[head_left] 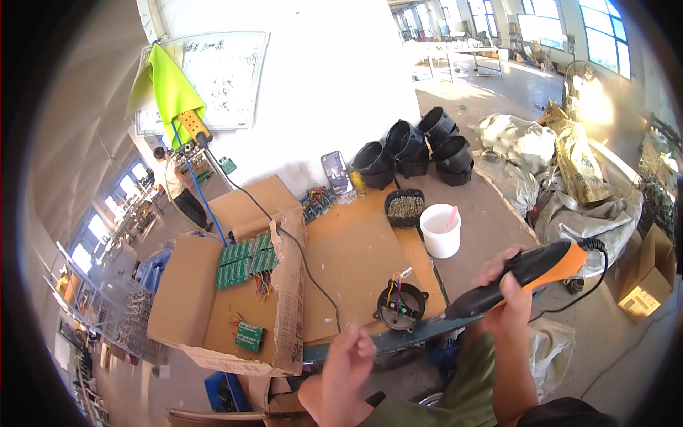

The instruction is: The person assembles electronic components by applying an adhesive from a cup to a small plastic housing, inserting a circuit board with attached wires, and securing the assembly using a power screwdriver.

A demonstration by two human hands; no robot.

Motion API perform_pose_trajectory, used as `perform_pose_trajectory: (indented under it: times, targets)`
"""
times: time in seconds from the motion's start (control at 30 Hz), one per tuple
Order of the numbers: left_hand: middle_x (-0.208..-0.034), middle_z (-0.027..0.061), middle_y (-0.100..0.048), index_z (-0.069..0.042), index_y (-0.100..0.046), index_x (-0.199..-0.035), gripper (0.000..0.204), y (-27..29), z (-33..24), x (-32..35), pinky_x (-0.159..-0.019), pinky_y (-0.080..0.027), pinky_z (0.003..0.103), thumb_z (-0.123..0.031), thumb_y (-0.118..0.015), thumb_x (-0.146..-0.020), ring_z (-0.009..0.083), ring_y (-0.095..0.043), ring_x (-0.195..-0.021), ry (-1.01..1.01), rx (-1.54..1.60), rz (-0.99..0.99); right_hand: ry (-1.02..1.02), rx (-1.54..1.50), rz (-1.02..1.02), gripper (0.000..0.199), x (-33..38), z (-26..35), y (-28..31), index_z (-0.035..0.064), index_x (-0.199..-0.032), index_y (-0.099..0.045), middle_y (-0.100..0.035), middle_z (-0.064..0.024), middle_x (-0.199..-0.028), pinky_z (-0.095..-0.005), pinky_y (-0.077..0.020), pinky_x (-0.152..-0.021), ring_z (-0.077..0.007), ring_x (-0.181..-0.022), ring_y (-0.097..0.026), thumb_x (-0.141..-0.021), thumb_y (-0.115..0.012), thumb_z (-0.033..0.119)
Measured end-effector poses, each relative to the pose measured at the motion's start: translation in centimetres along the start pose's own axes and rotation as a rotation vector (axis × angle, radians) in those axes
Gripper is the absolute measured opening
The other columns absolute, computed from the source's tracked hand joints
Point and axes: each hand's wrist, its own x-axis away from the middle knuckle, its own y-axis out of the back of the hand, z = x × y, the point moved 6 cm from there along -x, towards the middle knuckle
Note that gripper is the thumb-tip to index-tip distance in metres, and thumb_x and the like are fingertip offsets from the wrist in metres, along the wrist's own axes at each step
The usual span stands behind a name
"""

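Orange-black power screwdriver (530,272) in rt hand (506,293)

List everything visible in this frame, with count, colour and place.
Electric screwdriver: one, orange and black, in right hand.
Round housing: one, black, coloured wires inside, bench front.
Bucket: one, white, bench right.
Tray of screws: one, black, behind bucket.
Empty housings: several, black, stacked at rear.
Cardboard box: one, brown, left, holding green circuit boards.
Phone: one, leaning on wall.
Bags: several, grey and gold, right.
Left hand: empty, closed, bench front.
Right hand: gripping screwdriver.
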Motion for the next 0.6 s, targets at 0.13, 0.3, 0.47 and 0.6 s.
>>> perform_pose_trajectory:
  times: [0.13,0.3,0.47,0.6]
  targets:
    - [-0.085,0.0035,-0.058,-0.002,-0.061,-0.102,0.020,1.5,6.8,3.2,-0.059,-0.043,0.022,-0.022,-0.058,-0.101,0.0105,-0.049,-0.070,0.137,0.175,-0.039,-0.029,0.041,0.184,0.061,2.6,-0.9,-2.8,0.0028,-0.124,-0.041,-0.059,-0.0080,-0.078,-0.0348,-0.0541,-0.067,-0.0205,-0.070,-0.062,-0.079,-0.080,0.018]
    - [-0.090,0.0064,-0.060,0.000,-0.063,-0.107,0.019,1.9,10.3,3.7,-0.059,-0.043,0.022,-0.018,-0.059,-0.100,0.0124,-0.050,-0.073,0.131,0.062,-0.088,-0.003,-0.054,0.188,0.054,5.2,-1.4,-2.0,0.0019,-0.119,-0.041,-0.055,-0.0069,-0.069,-0.0330,-0.0485,-0.058,-0.0173,-0.058,-0.055,-0.083,-0.077,0.020]
    - [-0.086,0.0064,-0.059,0.000,-0.065,-0.099,0.020,2.6,11.1,4.2,-0.054,-0.039,0.021,-0.019,-0.057,-0.101,0.0121,-0.048,-0.071,0.170,0.230,0.082,-0.011,-0.122,0.093,0.039,6.8,-1.5,-0.8,0.0050,-0.113,-0.042,-0.053,-0.0062,-0.069,-0.0337,-0.0479,-0.060,-0.0163,-0.058,-0.053,-0.088,-0.068,0.019]
    - [-0.081,0.0069,-0.057,-0.001,-0.065,-0.095,0.026,2.0,10.4,4.6,-0.051,-0.039,0.024,-0.022,-0.053,-0.101,0.0138,-0.048,-0.067,0.110,0.026,-0.047,-0.035,-0.094,0.024,0.034,7.4,-1.9,-0.2,0.0057,-0.112,-0.042,-0.053,-0.0060,-0.068,-0.0333,-0.0471,-0.060,-0.0161,-0.059,-0.052,-0.090,-0.064,0.018]
